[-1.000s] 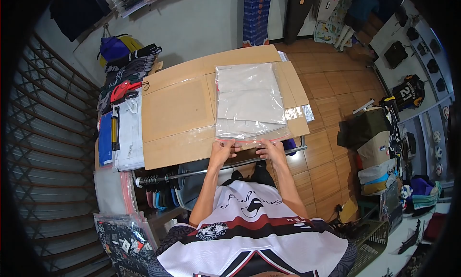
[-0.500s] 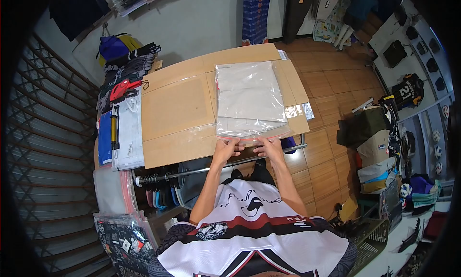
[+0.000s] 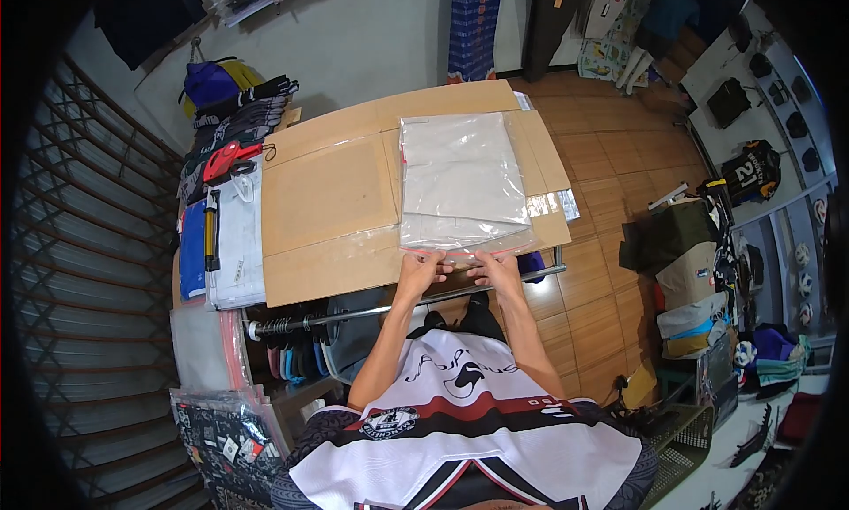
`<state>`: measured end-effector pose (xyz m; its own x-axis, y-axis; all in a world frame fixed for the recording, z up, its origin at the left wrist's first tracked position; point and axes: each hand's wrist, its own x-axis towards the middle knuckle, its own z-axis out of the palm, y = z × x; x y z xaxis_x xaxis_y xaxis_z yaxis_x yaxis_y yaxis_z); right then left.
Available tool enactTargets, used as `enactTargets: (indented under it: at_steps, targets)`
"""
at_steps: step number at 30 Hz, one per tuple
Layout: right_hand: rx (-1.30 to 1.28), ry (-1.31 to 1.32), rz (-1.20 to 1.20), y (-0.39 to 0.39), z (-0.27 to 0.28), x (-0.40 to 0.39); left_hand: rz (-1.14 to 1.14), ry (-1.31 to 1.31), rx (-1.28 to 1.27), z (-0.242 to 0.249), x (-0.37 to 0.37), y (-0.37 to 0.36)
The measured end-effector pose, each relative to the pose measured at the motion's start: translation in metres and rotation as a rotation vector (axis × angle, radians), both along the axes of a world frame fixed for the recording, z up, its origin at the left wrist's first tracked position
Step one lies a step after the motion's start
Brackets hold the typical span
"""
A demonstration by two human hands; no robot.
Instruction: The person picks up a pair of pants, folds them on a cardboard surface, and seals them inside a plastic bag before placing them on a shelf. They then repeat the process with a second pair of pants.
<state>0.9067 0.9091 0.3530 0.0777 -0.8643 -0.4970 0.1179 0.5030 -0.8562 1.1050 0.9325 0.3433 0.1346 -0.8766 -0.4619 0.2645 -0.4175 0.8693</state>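
Observation:
A clear plastic zip bag (image 3: 460, 183) with a folded grey garment inside lies flat on a cardboard-covered table (image 3: 327, 201). Its near edge carries a red zip strip. My left hand (image 3: 417, 270) pinches that strip near its left part. My right hand (image 3: 497, 268) pinches the same strip a little further right. Both hands rest at the table's near edge, fingers pressed onto the bag's closure.
On the table's left end lie folded clothes in bags, a black and yellow hand pump (image 3: 212, 234) and a red tool (image 3: 226, 161). A metal rail (image 3: 354, 315) runs under the near edge. More packed garments (image 3: 221, 439) lie at lower left; bags and clothes stand at the right.
My hands have slid slightly along the bag's zip strip and moved a little further onto the table. The bag itself stays in place.

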Motion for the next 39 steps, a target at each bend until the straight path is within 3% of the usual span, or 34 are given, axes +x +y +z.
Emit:
enactTargets:
  at_steps: [11,19,21,24,27,30,33,36,39]
  targets:
    - [0.059,-0.003,-0.218,-0.006,-0.013,-0.087,0.101,0.029,0.026,-0.001,0.063,0.025]
    - [0.057,0.059,-0.106,-0.005,0.0,-0.095,0.1,-0.055,-0.01,0.003,0.075,0.03]
    - [0.084,0.163,-0.048,-0.01,0.004,-0.102,0.122,-0.226,-0.088,0.001,0.078,0.029]
    - [-0.103,0.595,-0.094,-0.027,0.0,-0.107,0.189,-0.351,-0.2,0.003,0.084,0.018]
    - [-0.585,0.651,-0.251,-0.059,-0.022,-0.097,0.238,-0.35,-0.305,0.0,0.084,-0.007]
    - [-0.429,0.558,-0.195,-0.089,0.008,-0.065,0.206,-0.411,-0.29,0.009,0.072,-0.035]
    - [-0.458,0.675,-0.097,-0.126,-0.034,-0.062,0.177,-0.557,-0.242,0.023,0.057,-0.056]
    - [-0.393,0.4,0.058,-0.132,-0.029,-0.073,0.201,-0.539,-0.244,0.016,0.053,-0.068]
    - [-0.274,0.135,0.065,-0.109,-0.006,-0.1,0.154,-0.547,-0.194,0.013,0.04,-0.069]
